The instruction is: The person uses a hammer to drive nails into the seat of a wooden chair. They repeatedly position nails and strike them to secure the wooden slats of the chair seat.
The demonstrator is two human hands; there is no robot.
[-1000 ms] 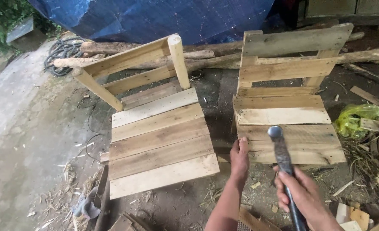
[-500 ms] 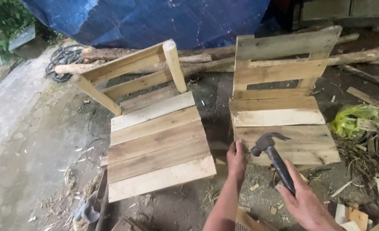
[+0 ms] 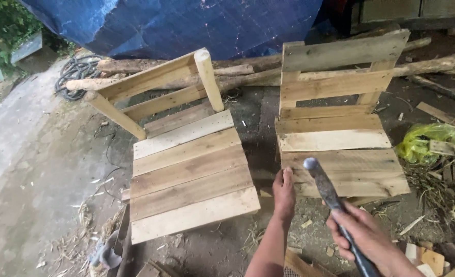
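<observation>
- Hammer, dark-handled with a metal head (image 3: 312, 165), is held raised by the right hand (image 3: 371, 241); the fingers are wrapped tight round the lower handle.
- Its long axis is seen to run from the grip at lower right up and leftward, the head lying above the front slats of the right-hand pale wooden slatted chair (image 3: 340, 154).
- The left hand (image 3: 284, 192) is pressed against the chair's front left corner, fingers drawn together; whether a nail is pinched there cannot be told.
- The hammer head is noted just right of and above the left hand, which is the nearer hand to the chair.
- A second pale wooden slatted chair (image 3: 186, 169) stands to the left, apart.
- Blue tarpaulin (image 3: 186, 25), rough logs (image 3: 176, 66), a coiled black cable (image 3: 76, 69) and a yellow-green plastic bag (image 3: 422, 141) are recorded around.
</observation>
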